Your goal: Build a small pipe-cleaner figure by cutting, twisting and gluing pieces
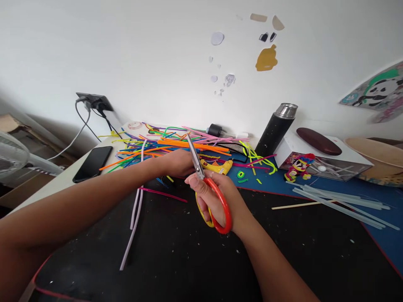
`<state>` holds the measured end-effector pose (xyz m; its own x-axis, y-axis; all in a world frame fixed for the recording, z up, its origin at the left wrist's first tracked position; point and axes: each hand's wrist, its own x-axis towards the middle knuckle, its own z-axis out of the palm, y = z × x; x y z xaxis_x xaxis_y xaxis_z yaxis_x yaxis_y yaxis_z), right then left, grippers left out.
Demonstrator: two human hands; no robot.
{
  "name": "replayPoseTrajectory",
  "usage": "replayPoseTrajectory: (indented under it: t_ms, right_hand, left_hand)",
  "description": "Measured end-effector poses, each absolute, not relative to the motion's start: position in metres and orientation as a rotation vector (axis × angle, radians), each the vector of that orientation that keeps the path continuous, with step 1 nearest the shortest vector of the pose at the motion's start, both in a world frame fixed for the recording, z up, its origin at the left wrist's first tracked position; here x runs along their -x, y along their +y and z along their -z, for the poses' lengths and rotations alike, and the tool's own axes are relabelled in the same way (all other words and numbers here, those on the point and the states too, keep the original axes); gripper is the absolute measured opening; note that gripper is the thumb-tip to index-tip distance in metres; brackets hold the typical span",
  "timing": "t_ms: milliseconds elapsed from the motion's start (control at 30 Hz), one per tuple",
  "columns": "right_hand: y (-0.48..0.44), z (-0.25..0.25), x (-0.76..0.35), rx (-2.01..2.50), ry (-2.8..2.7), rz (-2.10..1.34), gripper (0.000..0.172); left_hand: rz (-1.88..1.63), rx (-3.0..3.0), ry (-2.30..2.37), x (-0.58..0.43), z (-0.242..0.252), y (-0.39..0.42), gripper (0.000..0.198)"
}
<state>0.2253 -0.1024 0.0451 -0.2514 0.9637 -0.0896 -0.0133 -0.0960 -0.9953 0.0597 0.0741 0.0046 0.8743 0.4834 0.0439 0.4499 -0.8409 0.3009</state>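
- Right hand (217,197): grasping the scissors, thumb and fingers at the handles, above the middle of the desk (59,184).
- Scissors (219,201): one red and one yellow handle; blades pointing toward the desk's back edge.
- Left hand (181,162): just beside the blades, in front of the pile; its fingers are hidden, so whether it grips anything cannot be told.
- Pipe cleaners (176,142): a many-coloured heap along the back edge, left of centre, with an orange bundle on top.
- Lilac stems (136,216): crossed by the left forearm, their ends reaching toward the front edge.
- Magenta stem (166,195): lying on the black mat (176,260).
- Glue gun (223,167): yellow, just beyond the right hand.
- Phone (92,163): flat by the left edge, near the back left corner.
- Bottle (273,132): black with a metal cap, by the back edge, beside the box (349,156).
- Doll (299,167): before the box.
- Glue sticks (340,203): translucent, scattered toward the right edge, overlapping a wooden stick (292,206).
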Motion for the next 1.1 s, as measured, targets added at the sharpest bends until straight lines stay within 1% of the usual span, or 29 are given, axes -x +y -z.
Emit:
replayPoseTrajectory:
  t_ms: [167,233,300,367,433,567,667,767,833,933,1033,1100]
  right_hand:
    - [-0.101,-0.043,-0.229,1.146,-1.316,-1.525,0.060]
    - [-0.102,-0.045,-0.229,1.208,-1.366,-1.546,0.061]
    - [-0.103,-0.047,-0.228,1.284,-1.485,-1.531,0.057]
    - [-0.104,-0.047,-0.225,1.360,-1.667,-1.408,0.049]
    - [-0.106,-0.045,-0.220,1.435,-1.884,-1.200,0.043]
    - [-0.106,-0.039,-0.209,1.597,-2.284,-0.824,0.043]
    - [-0.106,-0.036,-0.202,1.730,-2.451,-0.661,0.040]
    - [-0.105,-0.038,-0.200,1.801,-2.507,-0.656,0.028]
    - [-0.105,-0.041,-0.201,1.784,-2.515,-0.665,0.020]
    - [-0.106,-0.044,-0.202,1.736,-2.503,-0.683,0.013]
    - [-0.107,-0.045,-0.201,1.706,-2.515,-0.669,0.012]
    - [-0.108,-0.044,-0.199,1.704,-2.556,-0.641,0.018]
  left_hand:
    - [-0.337,-2.328,0.802,-0.048,-0.010,0.079,0.020]
    - [-0.465,-2.155,0.881,-0.041,-0.012,0.084,0.028]
    - [-0.621,-1.993,0.966,-0.032,-0.014,0.089,0.037]
    - [-0.768,-1.855,1.032,-0.022,-0.016,0.093,0.043]
    - [-0.892,-1.754,1.076,-0.011,-0.021,0.092,0.044]
    - [-1.113,-1.562,1.123,0.004,-0.039,0.068,0.042]
    - [-1.040,-1.597,1.127,0.008,-0.057,0.039,0.040]
    - [-0.999,-1.668,1.107,0.005,-0.065,0.018,0.040]
    - [-0.958,-1.690,1.065,0.002,-0.063,0.010,0.039]
    - [-0.915,-1.654,1.005,-0.005,-0.050,0.003,0.040]
    - [-0.918,-1.602,1.000,-0.009,-0.035,-0.003,0.042]
    - [-0.922,-1.581,1.007,-0.010,-0.028,-0.007,0.039]
